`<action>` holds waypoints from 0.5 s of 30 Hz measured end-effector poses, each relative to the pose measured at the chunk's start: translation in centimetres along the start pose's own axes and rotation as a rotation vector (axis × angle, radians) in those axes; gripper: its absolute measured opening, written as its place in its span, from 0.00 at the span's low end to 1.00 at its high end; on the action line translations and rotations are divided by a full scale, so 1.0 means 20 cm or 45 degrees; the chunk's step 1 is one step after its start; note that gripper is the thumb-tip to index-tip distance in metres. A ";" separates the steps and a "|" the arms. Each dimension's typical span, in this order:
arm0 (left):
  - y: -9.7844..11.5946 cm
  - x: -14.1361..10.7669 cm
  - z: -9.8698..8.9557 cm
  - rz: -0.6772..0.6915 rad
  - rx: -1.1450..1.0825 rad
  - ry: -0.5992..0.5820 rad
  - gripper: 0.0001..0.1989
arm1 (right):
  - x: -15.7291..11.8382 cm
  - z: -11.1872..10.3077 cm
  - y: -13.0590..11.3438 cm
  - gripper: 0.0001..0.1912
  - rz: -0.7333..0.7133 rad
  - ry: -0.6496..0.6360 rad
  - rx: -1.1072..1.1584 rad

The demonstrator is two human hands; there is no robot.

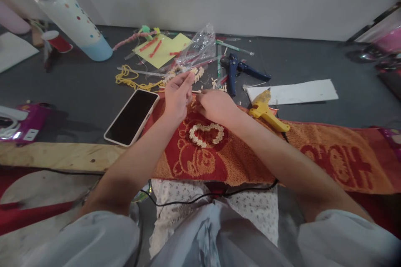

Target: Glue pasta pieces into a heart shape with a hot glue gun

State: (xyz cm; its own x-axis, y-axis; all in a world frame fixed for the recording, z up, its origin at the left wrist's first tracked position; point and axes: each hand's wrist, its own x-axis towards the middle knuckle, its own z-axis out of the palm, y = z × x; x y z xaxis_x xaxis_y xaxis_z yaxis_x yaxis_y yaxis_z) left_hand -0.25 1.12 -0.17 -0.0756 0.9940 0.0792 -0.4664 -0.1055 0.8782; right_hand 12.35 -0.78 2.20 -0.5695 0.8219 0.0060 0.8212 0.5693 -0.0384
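Note:
My left hand (177,95) is raised over the back edge of a red and orange towel (244,162), thumb and fingers pinched together. Whatever it may hold is too small to make out. Right beside it, my right hand (217,106) is closed with its fingertips low over the towel, and their contents are hidden. A heart-shaped ring of small cream pieces (203,144) lies on the towel below both hands. Just behind the hands is another cluster of cream pieces (199,74), partly covered by a see-through plastic bag (202,48).
A phone (133,117) lies left, near yellow string (125,76) and yellow paper (163,50). To the right are a yellow glue gun (266,110), a blue-handled cutter (233,71) and a white strip (300,91). A tall bottle (75,21) stands at the back left.

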 end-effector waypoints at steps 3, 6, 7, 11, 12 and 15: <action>0.01 -0.01 0.01 -0.011 -0.004 0.006 0.11 | -0.01 -0.01 0.01 0.12 -0.041 -0.031 -0.001; 0.01 -0.01 0.02 -0.023 0.021 0.022 0.10 | -0.01 -0.02 0.01 0.14 -0.065 -0.052 0.012; 0.02 -0.02 0.02 -0.028 0.033 0.028 0.09 | -0.01 -0.02 0.02 0.15 -0.067 -0.057 0.018; 0.02 -0.02 0.02 -0.036 0.061 0.048 0.07 | 0.00 -0.02 0.02 0.16 -0.076 -0.067 0.036; 0.01 -0.02 0.02 -0.036 0.066 0.049 0.07 | 0.01 -0.03 0.02 0.17 -0.077 -0.067 0.043; 0.01 -0.02 0.02 -0.037 0.081 0.037 0.07 | 0.01 -0.03 0.02 0.16 -0.104 -0.066 0.059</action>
State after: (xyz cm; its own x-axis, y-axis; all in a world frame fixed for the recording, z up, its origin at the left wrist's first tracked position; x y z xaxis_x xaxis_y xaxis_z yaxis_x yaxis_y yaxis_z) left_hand -0.02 0.76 0.16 -0.0887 0.9952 0.0407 -0.4116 -0.0739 0.9084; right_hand 12.56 -0.41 2.82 -0.6366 0.7701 -0.0408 0.7701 0.6321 -0.0861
